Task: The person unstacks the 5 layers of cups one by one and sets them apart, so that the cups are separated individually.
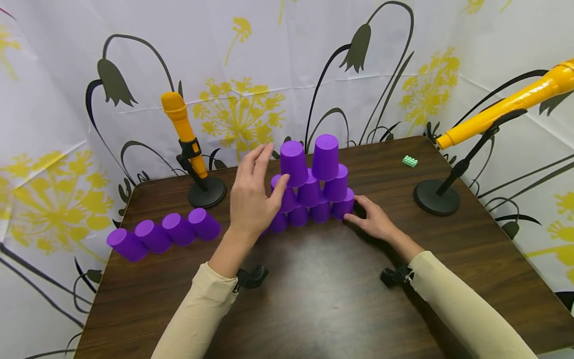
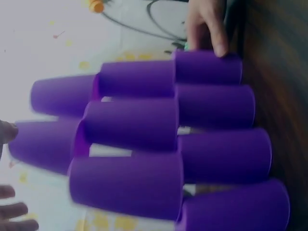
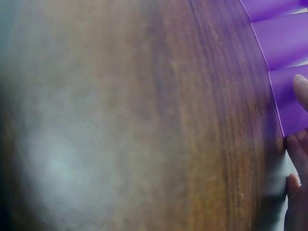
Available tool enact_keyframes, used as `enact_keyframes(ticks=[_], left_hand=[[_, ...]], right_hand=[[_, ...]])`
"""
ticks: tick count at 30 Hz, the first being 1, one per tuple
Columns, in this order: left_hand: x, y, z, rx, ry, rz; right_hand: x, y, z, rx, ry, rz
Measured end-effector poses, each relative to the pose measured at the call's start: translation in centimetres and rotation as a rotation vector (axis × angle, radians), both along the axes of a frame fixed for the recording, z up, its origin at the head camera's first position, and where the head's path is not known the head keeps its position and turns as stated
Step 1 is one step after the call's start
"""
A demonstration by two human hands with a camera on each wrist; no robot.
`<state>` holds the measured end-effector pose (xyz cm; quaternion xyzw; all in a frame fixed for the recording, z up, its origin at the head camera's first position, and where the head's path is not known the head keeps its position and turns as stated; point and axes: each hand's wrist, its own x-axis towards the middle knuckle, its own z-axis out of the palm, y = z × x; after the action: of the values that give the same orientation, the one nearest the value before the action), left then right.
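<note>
Upside-down purple cups stand stacked in tiers on the table, with several at the bottom, three in the middle and two on top. My left hand [image 1: 254,194] is beside the top-left cup [image 1: 293,163], its thumb touching that cup and its other fingers straight and apart from it. In the left wrist view the same thumb [image 2: 7,132] meets the cup's side near its base end. Low on the right, my right hand [image 1: 373,218] holds the bottom-right cup [image 1: 343,203], thumb in front and fingers round the back. The top-right cup [image 1: 326,157] has no hand on it.
Several more purple cups [image 1: 154,237] stand in a row at the left. A yellow microphone [image 1: 184,129] on a black stand is behind them, and another yellow microphone [image 1: 506,112] on a stand is at right. A small green toy brick [image 1: 410,161] lies near the back edge.
</note>
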<state>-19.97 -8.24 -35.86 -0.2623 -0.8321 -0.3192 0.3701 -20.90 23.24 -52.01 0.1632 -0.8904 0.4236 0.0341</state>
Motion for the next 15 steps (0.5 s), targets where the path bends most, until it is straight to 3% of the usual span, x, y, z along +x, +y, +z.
enact_keyframes(ticks=[5,15], left_hand=[[-0.8,2.0,-0.9,-0.004,-0.068,-0.007],[-1.6,2.6,-1.3,0.085,-0.07,-0.06]], right_hand=[[0.1,0.1,-0.1,0.003,-0.002,0.003],[0.1,0.0,0.2,0.007,-0.012,0.006]])
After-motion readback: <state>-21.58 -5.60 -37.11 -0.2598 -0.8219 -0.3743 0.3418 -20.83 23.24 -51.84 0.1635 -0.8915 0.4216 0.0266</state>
